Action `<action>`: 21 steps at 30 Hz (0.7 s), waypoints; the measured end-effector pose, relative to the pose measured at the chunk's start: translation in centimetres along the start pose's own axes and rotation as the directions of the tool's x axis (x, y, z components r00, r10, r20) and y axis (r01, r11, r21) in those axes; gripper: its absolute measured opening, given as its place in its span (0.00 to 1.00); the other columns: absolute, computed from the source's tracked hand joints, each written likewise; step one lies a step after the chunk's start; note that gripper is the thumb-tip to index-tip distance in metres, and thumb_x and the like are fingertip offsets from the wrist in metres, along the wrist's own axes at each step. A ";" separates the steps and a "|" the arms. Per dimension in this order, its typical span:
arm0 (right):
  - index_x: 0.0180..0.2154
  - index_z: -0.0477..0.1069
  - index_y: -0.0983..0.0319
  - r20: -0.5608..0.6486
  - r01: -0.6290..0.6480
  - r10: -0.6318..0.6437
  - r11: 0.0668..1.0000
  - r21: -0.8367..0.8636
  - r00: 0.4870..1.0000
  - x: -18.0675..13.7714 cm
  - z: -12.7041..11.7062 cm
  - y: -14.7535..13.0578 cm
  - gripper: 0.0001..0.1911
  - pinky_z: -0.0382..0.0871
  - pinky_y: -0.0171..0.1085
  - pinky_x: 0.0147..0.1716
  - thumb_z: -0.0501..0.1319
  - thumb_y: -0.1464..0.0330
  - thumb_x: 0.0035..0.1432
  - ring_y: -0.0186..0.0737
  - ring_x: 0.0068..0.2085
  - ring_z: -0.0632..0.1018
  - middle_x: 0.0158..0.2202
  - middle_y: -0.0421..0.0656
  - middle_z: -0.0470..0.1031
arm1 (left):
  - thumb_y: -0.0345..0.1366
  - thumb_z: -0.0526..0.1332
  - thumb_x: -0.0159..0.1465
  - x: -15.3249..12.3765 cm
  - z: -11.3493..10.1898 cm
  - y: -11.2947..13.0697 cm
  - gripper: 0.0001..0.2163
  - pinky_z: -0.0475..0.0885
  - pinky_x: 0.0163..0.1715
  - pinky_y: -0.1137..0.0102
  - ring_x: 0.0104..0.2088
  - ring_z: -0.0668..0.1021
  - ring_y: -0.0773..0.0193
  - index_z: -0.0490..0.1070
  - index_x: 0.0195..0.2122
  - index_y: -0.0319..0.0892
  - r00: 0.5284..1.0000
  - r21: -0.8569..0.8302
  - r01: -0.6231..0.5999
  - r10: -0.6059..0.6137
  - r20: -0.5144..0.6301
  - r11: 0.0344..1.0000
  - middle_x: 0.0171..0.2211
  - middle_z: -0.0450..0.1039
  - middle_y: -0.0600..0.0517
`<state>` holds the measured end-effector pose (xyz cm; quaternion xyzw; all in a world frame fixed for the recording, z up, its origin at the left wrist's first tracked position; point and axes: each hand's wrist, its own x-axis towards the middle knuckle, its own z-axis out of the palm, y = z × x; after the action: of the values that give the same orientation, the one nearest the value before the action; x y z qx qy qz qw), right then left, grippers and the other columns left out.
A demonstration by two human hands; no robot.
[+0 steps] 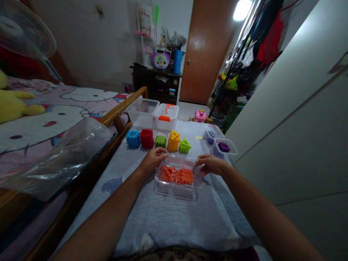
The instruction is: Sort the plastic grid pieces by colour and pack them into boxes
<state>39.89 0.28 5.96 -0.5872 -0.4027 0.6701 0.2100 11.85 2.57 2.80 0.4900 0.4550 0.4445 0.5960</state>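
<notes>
A clear plastic box (176, 190) lies on the grey cloth in front of me, and orange interlocking blocks (177, 175) sit inside it. My left hand (153, 158) grips the box's far left corner with curled fingers. My right hand (211, 164) pinches its far right edge. Behind the box stands a row of block cubes: blue (133, 139), red (147, 138), green (160, 140), yellow (173, 140) and light green (185, 145).
Two small clear tubs (224, 146) with purple pieces sit at the right. Larger clear bins (166, 116) stand at the table's far end. A bed with a wooden rail (119, 108) runs along the left; a white cabinet (293, 119) along the right.
</notes>
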 end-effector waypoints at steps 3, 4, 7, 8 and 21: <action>0.28 0.68 0.65 -0.014 0.005 -0.004 1.000 0.014 1.000 -0.4 0.2 0.4 0.05 0.75 0.35 0.23 0.64 0.73 0.50 0.32 0.23 0.75 0.34 0.45 0.79 | 0.48 0.72 0.45 0.1 0.0 -0.3 0.20 0.66 0.29 0.72 0.26 0.73 0.65 0.71 0.30 0.40 1.000 0.001 -0.012 0.012 0.002 1.000 0.25 0.72 0.55; 0.28 0.67 0.65 -0.019 0.010 -0.010 0.999 0.031 1.000 -0.6 0.3 0.5 0.05 0.76 0.36 0.24 0.64 0.74 0.50 0.33 0.24 0.76 0.34 0.45 0.79 | 0.49 0.71 0.45 0.2 0.0 -0.4 0.20 0.66 0.28 0.72 0.26 0.73 0.65 0.72 0.30 0.40 1.000 0.004 -0.009 0.009 0.012 1.000 0.25 0.72 0.55; 0.27 0.67 0.65 -0.036 0.025 -0.023 0.998 0.060 0.999 -1.0 0.6 1.1 0.06 0.76 0.34 0.24 0.64 0.74 0.49 0.33 0.26 0.76 0.37 0.47 0.80 | 0.52 0.70 0.48 0.4 -0.2 -0.8 0.21 0.64 0.23 0.73 0.23 0.72 0.66 0.72 0.32 0.39 0.996 0.027 0.048 -0.050 0.069 0.998 0.24 0.70 0.55; 0.27 0.67 0.64 -0.043 0.030 -0.027 0.997 0.067 0.999 -1.1 0.6 1.3 0.06 0.76 0.34 0.23 0.64 0.74 0.49 0.34 0.27 0.76 0.37 0.48 0.80 | 0.53 0.69 0.49 0.4 -0.4 -0.9 0.21 0.63 0.22 0.73 0.21 0.71 0.67 0.72 0.32 0.39 0.993 0.034 0.075 -0.078 0.093 0.997 0.23 0.69 0.55; 0.30 0.70 0.64 -0.300 0.114 0.000 0.925 0.361 0.954 -4.8 -0.8 2.9 0.03 0.74 0.33 0.23 0.61 0.75 0.49 0.34 0.26 0.77 0.32 0.45 0.79 | 0.52 0.66 0.54 -0.8 -1.3 3.2 0.20 0.67 0.27 0.72 0.25 0.72 0.68 0.72 0.39 0.41 0.961 0.049 0.117 -0.125 0.246 0.992 0.28 0.70 0.54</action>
<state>42.27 -4.76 6.66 -0.6175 -0.2484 0.6330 0.3954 10.19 2.41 5.87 0.5233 0.4134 0.3344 0.6659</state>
